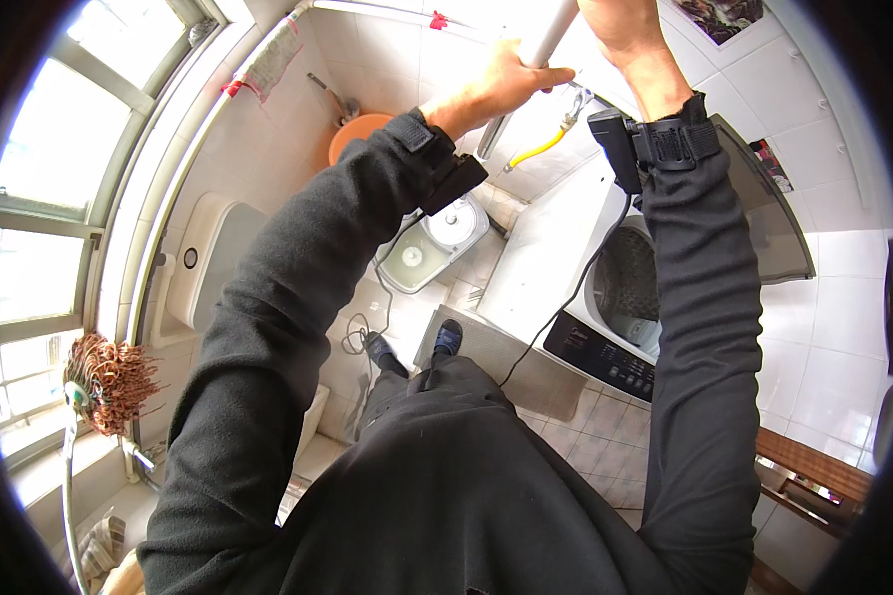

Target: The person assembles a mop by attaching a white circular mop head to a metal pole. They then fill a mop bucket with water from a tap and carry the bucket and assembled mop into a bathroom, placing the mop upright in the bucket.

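By lettered washer (546, 248), L hand (501, 87), prob. pole (544, 40)

Both arms stretched upward, hands near the top of the frame.
The left arm (293, 273) rises from the lower left, bent at the elbow, and slants to upper centre, where the left hand (501, 84) shows its back, fingers curled out of sight, thumb reaching rightward. The right arm (702, 288) runs nearly straight up the right side; the right hand (623, 28) is cut by the top edge, its fingers hidden. The feet (448, 337) stand apart near the middle of the frame.
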Tool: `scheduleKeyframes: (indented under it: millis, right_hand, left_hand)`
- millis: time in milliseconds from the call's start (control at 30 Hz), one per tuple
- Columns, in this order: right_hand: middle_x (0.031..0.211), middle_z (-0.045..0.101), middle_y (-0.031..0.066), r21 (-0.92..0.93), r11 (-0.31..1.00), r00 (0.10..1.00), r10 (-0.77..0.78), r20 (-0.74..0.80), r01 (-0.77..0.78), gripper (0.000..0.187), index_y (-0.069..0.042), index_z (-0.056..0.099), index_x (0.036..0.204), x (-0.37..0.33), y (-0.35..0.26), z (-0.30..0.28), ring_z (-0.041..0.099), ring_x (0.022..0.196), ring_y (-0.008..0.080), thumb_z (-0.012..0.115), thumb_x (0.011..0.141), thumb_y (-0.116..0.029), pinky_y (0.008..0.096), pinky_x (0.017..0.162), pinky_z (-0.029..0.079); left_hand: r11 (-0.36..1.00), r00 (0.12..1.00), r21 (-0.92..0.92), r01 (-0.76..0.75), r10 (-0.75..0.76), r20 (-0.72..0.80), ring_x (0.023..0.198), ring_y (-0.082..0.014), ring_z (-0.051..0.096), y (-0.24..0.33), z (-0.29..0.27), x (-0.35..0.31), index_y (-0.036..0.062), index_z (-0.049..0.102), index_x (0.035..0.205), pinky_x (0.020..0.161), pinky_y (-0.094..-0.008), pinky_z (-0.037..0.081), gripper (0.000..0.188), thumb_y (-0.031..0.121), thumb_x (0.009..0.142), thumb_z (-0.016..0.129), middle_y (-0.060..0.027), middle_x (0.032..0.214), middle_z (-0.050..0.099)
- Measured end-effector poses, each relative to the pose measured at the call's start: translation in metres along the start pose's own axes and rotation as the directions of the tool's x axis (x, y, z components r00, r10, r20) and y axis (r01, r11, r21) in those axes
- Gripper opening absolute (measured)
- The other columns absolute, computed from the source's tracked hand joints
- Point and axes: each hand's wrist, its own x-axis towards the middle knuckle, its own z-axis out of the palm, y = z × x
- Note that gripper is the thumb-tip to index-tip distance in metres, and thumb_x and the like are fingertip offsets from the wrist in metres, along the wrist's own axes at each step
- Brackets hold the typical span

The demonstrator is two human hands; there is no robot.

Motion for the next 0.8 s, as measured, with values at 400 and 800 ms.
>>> scheduleKeyframes:
  millis: [400,800]
  right_hand:
    - [0.065,0.064,0.0072,0.029,0.999,1.000,0.027,0.005,-0.027,0.020,0.001,0.067,0.073,-0.0022,0.0029,0.0037,0.060,0.057,0.0151,0.066,0.087,-0.013,0.0279,0.055,0.048]
    - [0.064,0.064,0.0070,0.041,0.999,0.999,0.033,0.007,-0.033,0.020,0.000,0.067,0.073,-0.0022,0.0050,0.0022,0.060,0.057,0.0151,0.067,0.087,-0.014,0.0281,0.054,0.047]
  left_hand:
    - [1.000,1.000,-0.005,0.006,-0.006,0.005,0.084,-0.0205,0.063,-0.0022,-0.0019,-0.0023,0.0034,0.069,0.092,0.077,-0.0400,0.048,0.044,0.047,0.084,0.071,-0.0094,0.088,0.067]
    - [0.998,0.998,-0.012,0.059,-0.060,-0.001,0.085,-0.0208,0.063,0.0018,-0.0008,-0.0044,0.0031,0.069,0.093,0.080,-0.0396,0.048,0.045,0.047,0.082,0.072,-0.0092,0.088,0.067]
